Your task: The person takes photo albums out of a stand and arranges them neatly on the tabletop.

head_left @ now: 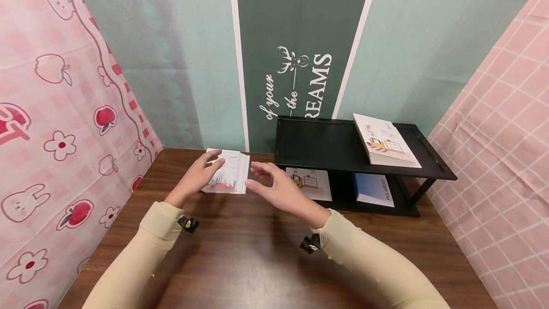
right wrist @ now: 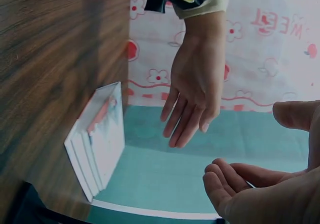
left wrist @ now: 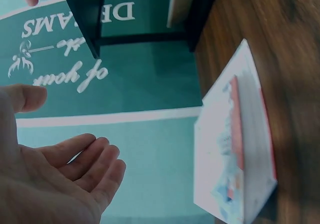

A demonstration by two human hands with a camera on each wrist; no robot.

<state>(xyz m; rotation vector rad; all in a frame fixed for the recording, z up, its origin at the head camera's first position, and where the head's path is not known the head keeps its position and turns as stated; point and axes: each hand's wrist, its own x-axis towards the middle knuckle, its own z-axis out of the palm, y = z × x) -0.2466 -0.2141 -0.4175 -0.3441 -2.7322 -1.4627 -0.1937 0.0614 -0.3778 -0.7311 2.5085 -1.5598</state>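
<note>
I have the two hands apart, one toward each side of a stack of books (head_left: 227,171), and neither grips anything. In the head view the left hand (head_left: 197,174) shows in front of the stack's left part, fingers loosely bent; both wrist views show a gap between it and the books. The right hand (head_left: 282,192) is raised to the stack's right, thumb spread from gently bent fingers. The stack lies on the wooden table (head_left: 240,261), near its back edge and left of a black rack (head_left: 317,139). On the rack's upper tier I make out a white book (head_left: 383,141) with a yellow-marked drawing; on the lower tier, a similar picture book (head_left: 316,182) at left and a blue book (head_left: 372,189) lettered POLAROID at right. Behind hangs a green backdrop (head_left: 296,8) with white lettering.
</note>
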